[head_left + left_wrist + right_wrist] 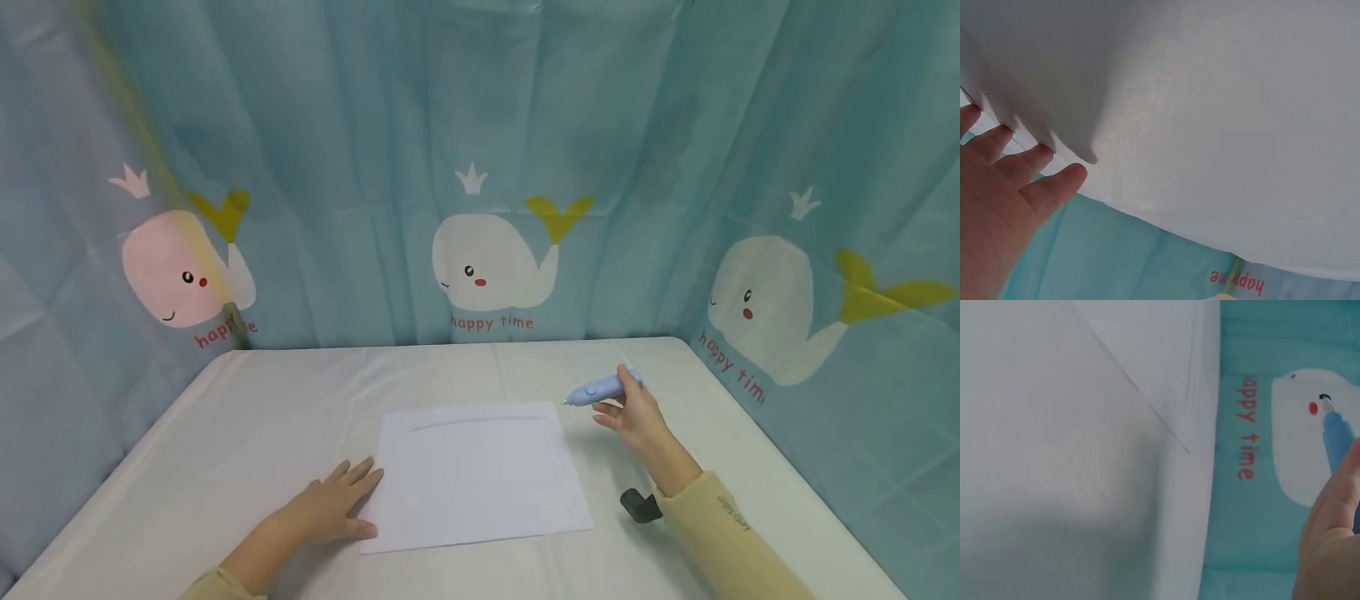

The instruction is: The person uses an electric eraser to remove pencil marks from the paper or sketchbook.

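Right hand [637, 417] gripping pen [600, 388], paper [480, 475] beside

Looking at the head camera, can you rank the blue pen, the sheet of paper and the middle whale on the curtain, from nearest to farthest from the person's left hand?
1. The sheet of paper: the left hand rests flat at its left edge, fingers touching it.
2. The blue pen: across the sheet to the right, held in the right hand.
3. The middle whale: on the curtain behind the table, farthest away.
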